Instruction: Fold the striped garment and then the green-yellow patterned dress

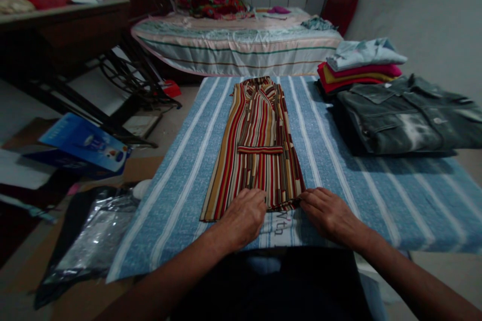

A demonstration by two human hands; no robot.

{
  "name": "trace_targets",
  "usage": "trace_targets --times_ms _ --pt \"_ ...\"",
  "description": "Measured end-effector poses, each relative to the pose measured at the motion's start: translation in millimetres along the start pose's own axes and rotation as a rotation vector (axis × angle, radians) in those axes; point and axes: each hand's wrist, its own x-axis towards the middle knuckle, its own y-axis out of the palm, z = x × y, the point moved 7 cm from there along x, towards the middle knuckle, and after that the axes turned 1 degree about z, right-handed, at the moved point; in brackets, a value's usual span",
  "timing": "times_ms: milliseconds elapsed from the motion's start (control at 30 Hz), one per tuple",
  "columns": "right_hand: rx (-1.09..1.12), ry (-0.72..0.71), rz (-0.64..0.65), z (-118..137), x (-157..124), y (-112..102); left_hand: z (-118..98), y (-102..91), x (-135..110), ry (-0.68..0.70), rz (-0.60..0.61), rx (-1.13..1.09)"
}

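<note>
A garment with red, tan, cream and dark stripes (259,125) lies folded into a long narrow shape, its neck end away from me. Across its middle runs a red-edged band. My left hand (246,215) is closed at the near hem, fingers curled down over the cloth. At the hem's right corner, my right hand (327,213) pinches the edge between thumb and fingers. The fingertips of both hands are partly hidden. Beneath is a blue cloth with white stripes (181,160), with printed letters between my hands.
Right of the garment lie a folded dark denim jacket (417,115) and a stack of folded clothes (361,67). A bed (241,45) stands beyond the table. To the left are a sewing-machine table (68,25), a blue box (86,143) and a clear plastic bag (101,235) on the floor.
</note>
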Motion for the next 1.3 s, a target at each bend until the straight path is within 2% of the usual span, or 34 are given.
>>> trace_targets --times_ms 200,400,800,1100,1300 --pt "-0.001 -0.008 0.002 -4 -1 4 2 -0.4 -2 -0.004 -0.029 -0.027" --pt "0.049 -0.015 -0.028 0 0 -5 2 0.1 -4 0.001 -0.028 -0.02" --pt "-0.001 -0.07 -0.025 0 -5 -4 -2 3.0 -3 -0.017 -0.052 0.02" --pt "-0.043 -0.156 0.016 4 -1 -9 -4 7.6 -7 0.029 -0.162 0.088" --pt "-0.024 -0.144 0.053 2 -3 0 -7 9.6 -8 0.024 -0.207 0.105"
